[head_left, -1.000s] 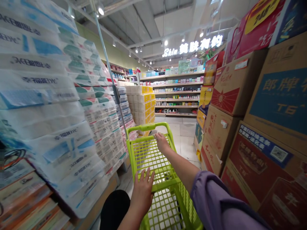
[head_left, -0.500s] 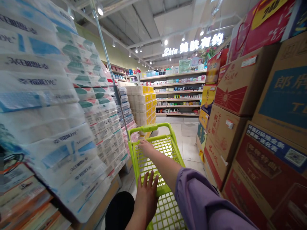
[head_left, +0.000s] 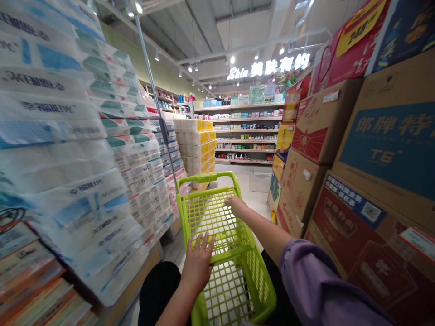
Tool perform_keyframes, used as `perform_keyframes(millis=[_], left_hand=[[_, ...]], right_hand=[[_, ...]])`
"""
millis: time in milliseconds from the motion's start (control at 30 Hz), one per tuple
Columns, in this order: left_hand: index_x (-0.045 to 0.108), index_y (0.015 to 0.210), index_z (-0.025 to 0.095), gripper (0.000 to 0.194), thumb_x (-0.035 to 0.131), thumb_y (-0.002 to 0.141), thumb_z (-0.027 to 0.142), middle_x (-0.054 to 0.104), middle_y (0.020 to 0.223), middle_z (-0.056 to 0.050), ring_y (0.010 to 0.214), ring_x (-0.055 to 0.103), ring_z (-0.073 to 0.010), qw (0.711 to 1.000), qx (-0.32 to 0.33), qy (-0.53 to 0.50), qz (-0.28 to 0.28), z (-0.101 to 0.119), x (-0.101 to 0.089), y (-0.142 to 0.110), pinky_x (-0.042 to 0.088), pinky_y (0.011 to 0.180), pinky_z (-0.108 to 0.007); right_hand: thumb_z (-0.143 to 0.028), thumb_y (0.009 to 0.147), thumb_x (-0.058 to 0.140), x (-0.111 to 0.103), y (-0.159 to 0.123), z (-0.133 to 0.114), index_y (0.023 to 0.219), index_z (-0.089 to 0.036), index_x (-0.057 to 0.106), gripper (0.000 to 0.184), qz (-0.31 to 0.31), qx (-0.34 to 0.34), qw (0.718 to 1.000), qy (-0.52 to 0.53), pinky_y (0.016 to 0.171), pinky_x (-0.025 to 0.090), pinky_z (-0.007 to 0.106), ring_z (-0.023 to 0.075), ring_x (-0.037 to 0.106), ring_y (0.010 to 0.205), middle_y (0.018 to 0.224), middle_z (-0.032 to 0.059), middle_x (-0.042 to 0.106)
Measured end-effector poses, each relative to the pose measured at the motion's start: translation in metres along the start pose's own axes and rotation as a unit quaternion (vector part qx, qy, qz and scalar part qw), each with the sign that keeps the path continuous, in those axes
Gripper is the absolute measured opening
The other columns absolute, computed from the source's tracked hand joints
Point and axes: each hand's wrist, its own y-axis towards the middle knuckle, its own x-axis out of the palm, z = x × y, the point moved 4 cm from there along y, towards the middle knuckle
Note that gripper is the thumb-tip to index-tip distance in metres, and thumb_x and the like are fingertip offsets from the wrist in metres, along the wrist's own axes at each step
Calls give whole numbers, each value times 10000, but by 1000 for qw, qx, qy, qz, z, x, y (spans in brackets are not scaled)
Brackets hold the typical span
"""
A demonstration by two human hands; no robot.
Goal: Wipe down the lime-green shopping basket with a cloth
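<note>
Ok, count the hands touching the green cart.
2. The left hand lies flat on the near rim of the green cart; the right hand rests on the far right rim. None seems hidden.

Narrow aisle floor [head_left: 253, 183] open ahead, between tissue packs [head_left: 84, 181] and stacked cartons [head_left: 340, 181].

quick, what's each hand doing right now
left hand: open, fingers spread, flat on the green cart.
right hand: on the cart's right rim; grip cannot be told.

The single head-worn camera looks forward and slightly down an aisle, close over a green cart [head_left: 217, 226], with far shelves [head_left: 244, 131] straight ahead.
</note>
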Motion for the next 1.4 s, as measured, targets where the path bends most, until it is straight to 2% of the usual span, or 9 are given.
perform_keyframes(millis=[167,333,500,667,800,1000,1100,1200,1400], left_hand=[[359,1424,264,731,631,746,248,306,1531,-91,1390,290,-326,1000,7,0,-1,1,-5,0,132,1149,-564],[376,1415,271,724,632,738,243,331,1520,-90,1377,315,-333,1000,1,5,-12,2,-7,1,139,1143,-569],[379,1414,275,735,626,726,204,308,1530,-83,1381,308,-326,1000,-9,13,-6,1,-7,1,152,1141,-565],[379,1416,269,759,639,709,185,317,1525,-86,1382,308,-325,1000,-10,9,-15,1,-9,4,161,1143,-560],[386,1412,281,753,630,708,172,310,1528,-79,1382,314,-318,1000,-11,23,-17,-1,-11,7,164,1143,-558],[368,1422,287,755,618,716,195,316,1526,-76,1391,295,-321,1000,-3,18,-21,-7,-9,13,165,1141,-567],[382,1417,275,747,621,715,186,324,1522,-84,1385,304,-326,1000,2,7,-20,-12,-9,18,161,1143,-562],[404,1405,265,712,627,732,204,336,1515,-92,1374,325,-326,1000,17,0,-18,-19,-8,25,159,1145,-555],[414,1397,255,686,643,752,222,350,1507,-99,1369,335,-316,998,59,10,6,-36,2,41,172,1148,-526]], right_hand=[[75,619,465,12,-67,-11,1015,-250,694,562,-40,-27,999,-10,987,414,319,196,483,1244,1326,-4,568],[76,631,461,17,-127,-21,1112,-244,657,610,-25,-64,998,2,1054,370,363,209,447,1279,1351,43,543],[48,661,454,22,-172,-32,1240,-209,596,650,-1,-53,999,7,1086,352,408,240,419,1307,1398,91,495],[76,658,391,34,-199,-34,1309,-238,547,740,19,-29,999,-21,1107,338,408,238,373,1342,1437,58,454],[68,675,410,31,-186,-25,1300,-233,551,708,36,-55,998,-26,1110,326,413,240,376,1330,1415,62,476],[80,646,422,-1,-106,12,1144,-224,635,621,51,-57,997,-20,1036,369,385,212,459,1217,1299,69,560],[94,629,409,-8,-76,28,1066,-205,667,589,49,-40,998,-28,1006,379,356,201,474,1176,1223,63,603],[87,626,416,-3,-68,32,977,-185,695,525,35,-40,998,-28,989,380,336,199,490,1129,1158,63,630],[33,699,450,8,-79,25,929,-168,706,399,-1,-57,998,-42,978,377,339,208,480,1099,1112,74,636]])
